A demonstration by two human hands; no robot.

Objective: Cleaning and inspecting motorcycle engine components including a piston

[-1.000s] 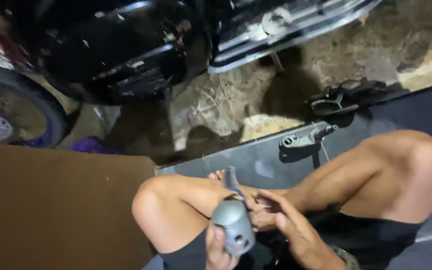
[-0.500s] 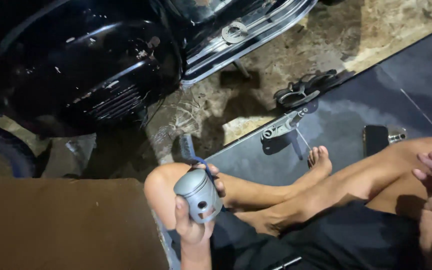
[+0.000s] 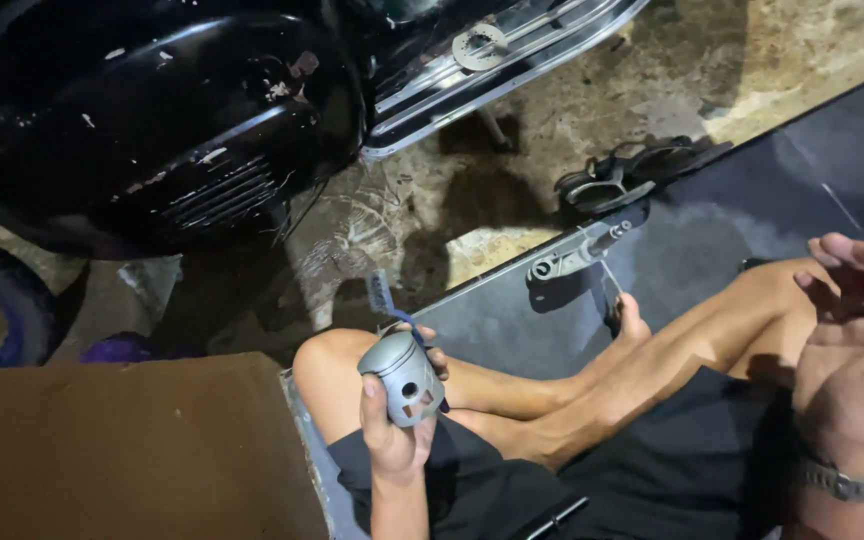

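Head view, seated person on a dark floor mat (image 3: 712, 250) beside a black scooter body (image 3: 152, 130).

Left hand (image 3: 392, 430): closed around a grey, cup-shaped metal piston with a round side hole (image 3: 402, 378), held just above the left knee at the lower centre of the view. The thumb lies along the piston's near side and the fingers (image 3: 434, 355) wrap its far side. The piston's long axis runs from about 5 o'clock, at the palm, to about 11 o'clock, with the closed crown uppermost. A blue-handled small brush (image 3: 384, 298) rises from the same grip toward 11 o'clock, its bristle end just beyond the crown; whether it touches the piston cannot be told.

Right hand (image 3: 852, 350): empty, fingers extended and loosely spread, palm turned partly inward, raised over the right knee at the frame's right edge. A metal wristwatch (image 3: 847, 482) sits on its wrist.

Key relation: the piston lies at about 9 o'clock from the right hand and well apart from it, with the crossed legs between; the left hand alone has contact.

Also on the mat, near 1 o'clock from the piston: a grey metal lever arm (image 3: 572, 258) and a pair of dark sandals (image 3: 632, 175), both untouched.
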